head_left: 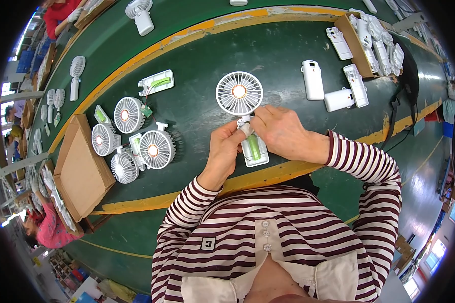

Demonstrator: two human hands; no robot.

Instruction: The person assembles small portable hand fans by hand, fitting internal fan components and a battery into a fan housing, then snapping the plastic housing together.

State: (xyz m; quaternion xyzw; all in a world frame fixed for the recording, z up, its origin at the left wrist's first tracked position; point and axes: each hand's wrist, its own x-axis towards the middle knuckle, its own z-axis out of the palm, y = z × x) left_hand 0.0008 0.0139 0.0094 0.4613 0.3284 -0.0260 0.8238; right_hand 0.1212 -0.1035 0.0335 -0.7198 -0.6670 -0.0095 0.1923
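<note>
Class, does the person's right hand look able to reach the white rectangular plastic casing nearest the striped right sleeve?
Probably yes: only green tabletop shows between the right hand and the casing, though that hand must likely leave the round white plastic fan.

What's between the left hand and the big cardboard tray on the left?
In the head view, a cluster of four white fans lies between the left hand and the cardboard tray, with a strip of green tabletop nearest the hand.

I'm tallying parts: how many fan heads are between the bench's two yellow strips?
5: one fan head at centre; four clustered left: topmost, leftmost, lowest, rightmost. More may be hidden.
</note>
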